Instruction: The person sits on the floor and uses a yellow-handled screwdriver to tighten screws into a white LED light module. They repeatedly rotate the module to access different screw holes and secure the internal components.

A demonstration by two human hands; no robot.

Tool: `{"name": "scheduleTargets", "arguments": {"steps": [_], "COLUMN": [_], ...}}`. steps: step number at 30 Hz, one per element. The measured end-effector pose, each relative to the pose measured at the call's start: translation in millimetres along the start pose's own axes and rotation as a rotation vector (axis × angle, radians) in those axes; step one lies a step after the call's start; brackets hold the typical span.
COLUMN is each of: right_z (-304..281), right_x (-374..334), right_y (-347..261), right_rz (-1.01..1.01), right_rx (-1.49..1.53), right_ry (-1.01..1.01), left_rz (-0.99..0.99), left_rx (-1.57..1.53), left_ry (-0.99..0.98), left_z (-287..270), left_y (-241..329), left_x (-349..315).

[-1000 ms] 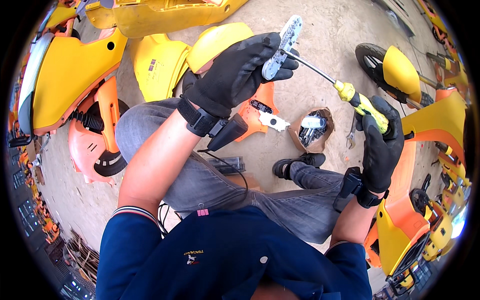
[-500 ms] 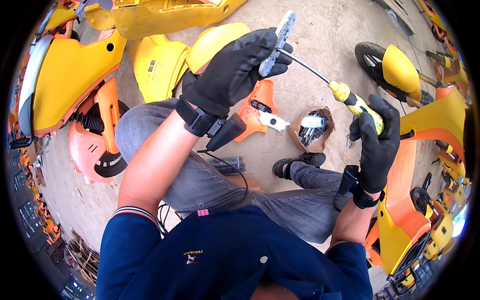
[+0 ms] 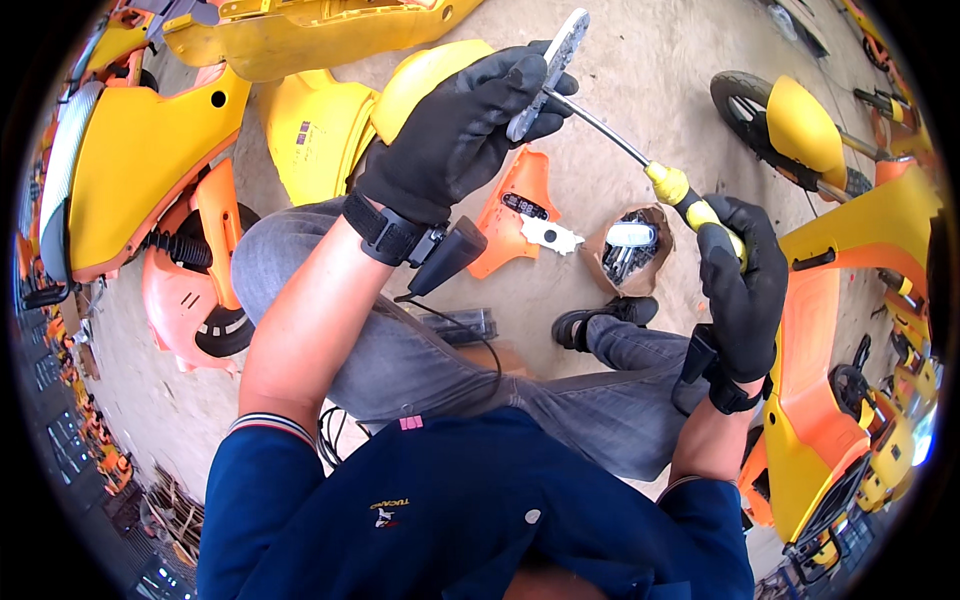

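In a black glove, my left hand [image 3: 455, 125] is closed on a flat, elongated grey part [image 3: 556, 70] with rounded ends, held tilted up. My right hand [image 3: 745, 275], gloved too, wraps round the yellow and black handle of a screwdriver [image 3: 665, 181]. Its steel shaft slants up to the left, and the tip meets the grey part beside my left fingers. Whether the tip sits in a screw or hole cannot be made out. Below the hands, an orange panel [image 3: 512, 205] with a small display lies on the ground, a white flat piece [image 3: 552, 236] on its edge.
A paper bag [image 3: 597, 255] of small metal parts stands in front of my foot. Yellow body panels [image 3: 315, 125] lie to the left, beside a yellow and orange scooter body [image 3: 150, 165]. On the right are a wheel with a yellow fender [image 3: 800, 130] and another scooter frame [image 3: 810, 380].
My right hand and the screwdriver handle have shifted left and slightly down, with the fingers wrapped further round it. My left hand and the grey part have moved slightly left and up.
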State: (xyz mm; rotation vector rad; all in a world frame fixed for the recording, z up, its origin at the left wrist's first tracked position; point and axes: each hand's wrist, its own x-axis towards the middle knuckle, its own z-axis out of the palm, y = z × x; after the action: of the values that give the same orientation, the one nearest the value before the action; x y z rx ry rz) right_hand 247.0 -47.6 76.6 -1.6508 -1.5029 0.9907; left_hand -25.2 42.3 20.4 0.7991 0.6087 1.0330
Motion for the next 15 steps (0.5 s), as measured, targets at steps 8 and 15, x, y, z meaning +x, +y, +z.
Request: {"name": "scheduleTargets", "arguments": {"steps": [8, 15], "right_z": [5.2, 5.1], "right_x": [-0.6, 0.0], "right_y": [4.2, -2.5], "right_rz": [-0.241, 0.04], "right_rx": [-0.075, 0.087], "right_ry": [0.047, -0.109], "left_rz": [0.004, -0.077], "left_rx": [0.114, 0.152], "left_ry": [-0.012, 0.024], "left_z": [0.1, 2.9], "left_y": [3.6, 7.1], "left_x": [0.0, -0.7]}}
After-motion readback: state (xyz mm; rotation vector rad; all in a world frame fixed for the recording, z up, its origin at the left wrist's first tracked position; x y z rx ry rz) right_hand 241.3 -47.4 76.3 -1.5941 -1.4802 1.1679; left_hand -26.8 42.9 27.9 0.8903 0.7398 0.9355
